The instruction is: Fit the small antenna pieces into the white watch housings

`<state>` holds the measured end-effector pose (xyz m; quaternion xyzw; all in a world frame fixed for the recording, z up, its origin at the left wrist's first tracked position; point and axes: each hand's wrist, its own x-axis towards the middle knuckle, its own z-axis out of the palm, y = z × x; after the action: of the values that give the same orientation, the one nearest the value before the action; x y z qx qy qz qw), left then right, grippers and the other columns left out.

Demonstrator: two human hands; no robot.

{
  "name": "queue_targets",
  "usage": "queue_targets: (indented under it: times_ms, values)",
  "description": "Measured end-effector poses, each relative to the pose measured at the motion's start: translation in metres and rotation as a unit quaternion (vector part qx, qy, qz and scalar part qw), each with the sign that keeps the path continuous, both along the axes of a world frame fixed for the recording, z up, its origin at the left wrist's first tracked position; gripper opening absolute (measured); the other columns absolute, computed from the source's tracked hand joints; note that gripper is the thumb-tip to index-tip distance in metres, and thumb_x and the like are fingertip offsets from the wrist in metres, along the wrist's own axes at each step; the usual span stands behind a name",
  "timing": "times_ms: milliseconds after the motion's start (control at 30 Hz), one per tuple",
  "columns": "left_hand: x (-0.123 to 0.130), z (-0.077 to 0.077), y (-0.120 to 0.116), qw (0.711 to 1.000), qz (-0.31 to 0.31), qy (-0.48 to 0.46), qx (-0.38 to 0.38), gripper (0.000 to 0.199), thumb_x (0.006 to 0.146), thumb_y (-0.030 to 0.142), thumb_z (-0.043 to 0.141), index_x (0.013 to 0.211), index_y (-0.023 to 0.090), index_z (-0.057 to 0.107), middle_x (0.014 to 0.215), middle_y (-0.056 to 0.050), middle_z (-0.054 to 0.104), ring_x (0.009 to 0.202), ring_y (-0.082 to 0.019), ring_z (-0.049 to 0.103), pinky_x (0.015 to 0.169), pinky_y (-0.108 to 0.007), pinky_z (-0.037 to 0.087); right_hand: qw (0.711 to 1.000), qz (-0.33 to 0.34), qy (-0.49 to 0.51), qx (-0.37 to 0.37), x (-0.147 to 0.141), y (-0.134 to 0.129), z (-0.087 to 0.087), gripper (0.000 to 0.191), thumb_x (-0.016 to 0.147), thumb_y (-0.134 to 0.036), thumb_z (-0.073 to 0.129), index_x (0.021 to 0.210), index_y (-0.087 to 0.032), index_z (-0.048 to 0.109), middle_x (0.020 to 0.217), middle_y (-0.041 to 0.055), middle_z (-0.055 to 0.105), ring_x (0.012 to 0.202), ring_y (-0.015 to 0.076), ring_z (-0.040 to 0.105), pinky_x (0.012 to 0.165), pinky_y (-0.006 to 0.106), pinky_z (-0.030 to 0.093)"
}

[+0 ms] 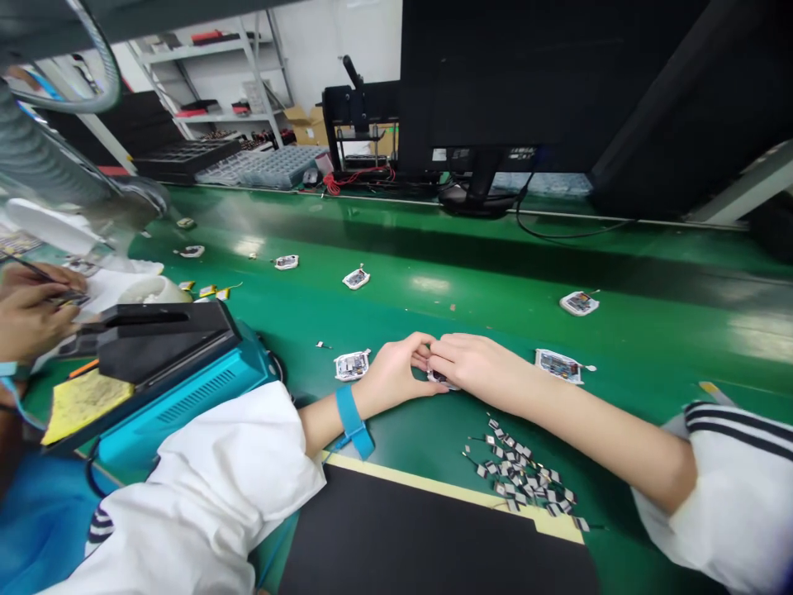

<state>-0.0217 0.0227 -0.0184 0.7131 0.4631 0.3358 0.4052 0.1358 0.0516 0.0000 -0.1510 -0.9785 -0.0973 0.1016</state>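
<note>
A glossy green workbench (650, 273) is stretching across the room, with a steel shelving unit (211, 83) standing beyond it and a monitor's black back (526, 83) blocking much of the far side. A black bench fixture (356, 124) with a raised lever is standing near the monitor, with tangled red wires (353, 178) lying at its foot. A grey ridged parts tray (260, 169) is resting at the bench's far end. Closer in, a teal bench machine (186, 413) with a black lid (161, 339) is partly hiding a co-worker's hands (30, 318), which are working a thin tool over papers. A black mat (427, 537) is lying along the near edge.

Several white-edged circuit boards (352, 365) are lying scattered over the green surface. The left hand (393, 376), with a blue wrist strap (351, 421), and the right hand (477, 368) are meeting at mid-bench, their curled fingers (421, 343) pressed together and pinching a small circuit module (441, 378), which is mostly hidden beneath them. A heap of tiny rectangular components (520, 471) is lying just below the right forearm.
</note>
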Motion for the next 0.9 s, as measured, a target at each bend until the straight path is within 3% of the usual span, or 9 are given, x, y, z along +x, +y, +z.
queue_targets:
  times_ms: [67, 233, 267, 333, 433, 600, 733, 833, 900]
  values:
    - [0.0, -0.001, 0.0, 1.0, 0.001, 0.001, 0.001, 0.05, 0.054, 0.022, 0.074, 0.096, 0.016, 0.047, 0.085, -0.002, 0.061, 0.076, -0.013, 0.061, 0.072, -0.024, 0.052, 0.999, 0.022, -0.018, -0.018, 0.0, 0.005, 0.005, 0.009, 0.074, -0.009, 0.053, 0.078, -0.014, 0.059, 0.072, 0.0041, 0.054, 0.069, 0.0157, 0.048, 0.062, 0.028, 0.04]
    - [0.0, -0.007, -0.001, 1.0, 0.006, 0.0, 0.009, 0.057, 0.057, 0.031, 0.072, 0.104, 0.015, 0.044, 0.085, -0.003, 0.059, 0.077, -0.013, 0.06, 0.072, -0.023, 0.052, 0.979, -0.009, -0.01, -0.202, -0.011, 0.046, 0.032, 0.004, 0.073, -0.015, 0.057, 0.071, -0.016, 0.061, 0.071, 0.0011, 0.055, 0.067, 0.0102, 0.051, 0.059, 0.021, 0.041]
    - [0.0, -0.008, -0.002, 1.0, 0.007, 0.004, 0.014, 0.062, 0.057, 0.031, 0.072, 0.108, 0.015, 0.041, 0.087, -0.004, 0.059, 0.077, -0.013, 0.06, 0.073, -0.024, 0.052, 0.977, -0.026, 0.007, -0.213, -0.02, 0.059, 0.036, 0.005, 0.074, -0.015, 0.056, 0.076, -0.016, 0.061, 0.078, 0.0016, 0.056, 0.071, 0.0096, 0.052, 0.064, 0.021, 0.043]
    - [0.0, -0.009, -0.002, 0.999, 0.001, 0.021, 0.03, 0.067, 0.059, 0.031, 0.071, 0.115, 0.015, 0.038, 0.091, -0.006, 0.059, 0.079, -0.014, 0.059, 0.075, -0.026, 0.051, 0.976, -0.072, 0.046, -0.202, -0.047, 0.085, 0.039, 0.028, 0.076, -0.01, 0.052, 0.103, -0.013, 0.053, 0.097, 0.0059, 0.056, 0.083, 0.0118, 0.052, 0.074, 0.025, 0.043]
    - [0.0, -0.006, -0.003, 0.996, -0.018, 0.062, 0.069, 0.056, 0.062, 0.031, 0.069, 0.11, 0.015, 0.044, 0.095, -0.007, 0.06, 0.082, -0.018, 0.058, 0.079, -0.032, 0.048, 0.974, -0.102, 0.061, -0.195, -0.096, 0.117, 0.028, 0.048, 0.074, -0.008, 0.054, 0.12, -0.014, 0.04, 0.107, 0.0086, 0.052, 0.095, 0.0143, 0.049, 0.083, 0.03, 0.042]
    - [-0.001, 0.0, -0.004, 0.983, -0.03, 0.137, 0.121, 0.038, 0.068, 0.039, 0.062, 0.097, 0.014, 0.054, 0.1, -0.008, 0.059, 0.092, -0.022, 0.055, 0.081, -0.032, 0.045, 0.969, -0.122, 0.047, -0.211, -0.148, 0.142, -0.001, 0.029, 0.084, -0.031, 0.046, 0.106, -0.013, 0.049, 0.105, 0.0065, 0.051, 0.093, 0.0144, 0.051, 0.08, 0.035, 0.045]
    - [-0.002, 0.001, -0.004, 0.973, -0.031, 0.186, 0.134, 0.038, 0.069, 0.036, 0.063, 0.099, 0.016, 0.053, 0.097, -0.005, 0.06, 0.09, -0.018, 0.054, 0.08, -0.027, 0.044, 0.955, -0.177, 0.077, -0.223, -0.135, 0.138, -0.003, 0.029, 0.084, -0.033, 0.044, 0.105, -0.013, 0.05, 0.102, 0.0064, 0.052, 0.09, 0.0138, 0.052, 0.079, 0.034, 0.045]
    - [-0.006, 0.003, -0.002, 0.968, -0.007, 0.213, 0.134, 0.037, 0.07, 0.031, 0.062, 0.103, 0.018, 0.051, 0.099, -0.003, 0.059, 0.092, -0.017, 0.053, 0.083, -0.027, 0.043, 0.949, -0.192, 0.107, -0.227, -0.093, 0.121, 0.008, 0.039, 0.08, -0.033, 0.052, 0.112, -0.013, 0.045, 0.104, 0.0073, 0.052, 0.092, 0.0154, 0.052, 0.082, 0.035, 0.044]
    - [-0.009, 0.004, 0.003, 0.964, 0.027, 0.231, 0.129, 0.034, 0.071, 0.025, 0.06, 0.103, 0.017, 0.05, 0.101, -0.004, 0.058, 0.092, -0.017, 0.053, 0.084, -0.029, 0.043, 0.946, -0.193, 0.118, -0.233, -0.054, 0.102, 0.016, 0.057, 0.068, -0.03, 0.064, 0.117, -0.012, 0.041, 0.103, 0.0077, 0.054, 0.093, 0.0172, 0.052, 0.083, 0.032, 0.043]
